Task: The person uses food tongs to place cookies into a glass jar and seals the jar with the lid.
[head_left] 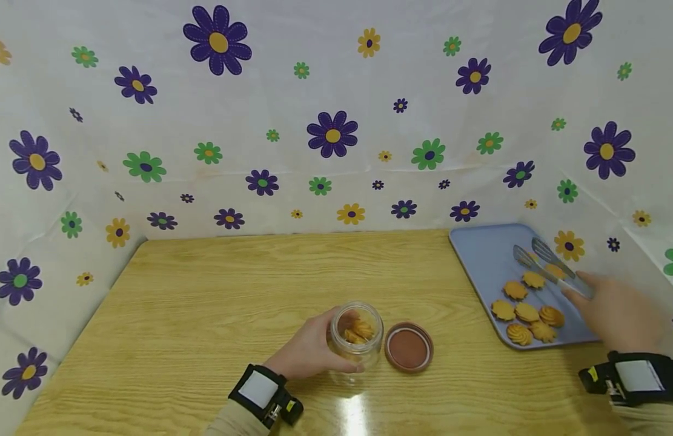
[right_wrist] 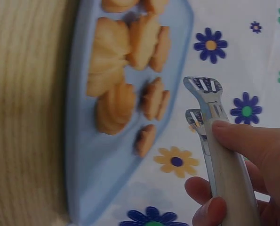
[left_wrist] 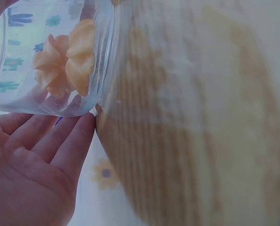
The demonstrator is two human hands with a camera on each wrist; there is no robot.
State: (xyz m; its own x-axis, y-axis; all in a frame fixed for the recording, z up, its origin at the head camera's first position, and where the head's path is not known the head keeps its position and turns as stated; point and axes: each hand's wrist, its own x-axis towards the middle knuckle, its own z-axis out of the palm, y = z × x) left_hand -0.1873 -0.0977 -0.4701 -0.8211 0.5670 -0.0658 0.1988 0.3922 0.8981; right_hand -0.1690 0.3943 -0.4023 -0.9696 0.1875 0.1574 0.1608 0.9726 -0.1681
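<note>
My left hand [head_left: 309, 350] grips a clear glass jar [head_left: 373, 358] standing on the table. Its mouth faces up, and a few cookies [head_left: 360, 331] lie inside. In the left wrist view, piped, ridged cookies [left_wrist: 81, 57] show through the glass, with fingertips against the jar wall. At the right, my right hand [head_left: 622, 310] holds metal tongs [right_wrist: 229, 176] by their handles, thumb on one side and fingers on the other. The slotted tips are slightly apart with nothing between them. They hang over the far part of a blue tray [head_left: 480, 247] bearing several golden cookies [head_left: 527, 312].
A reddish-brown round lid [head_left: 409, 348] lies on the table just right of the jar. The wood-grain table [head_left: 205, 303] extends to the left. A white flower-printed cloth [head_left: 281, 91] stands behind and along both sides, close to the tray's right edge.
</note>
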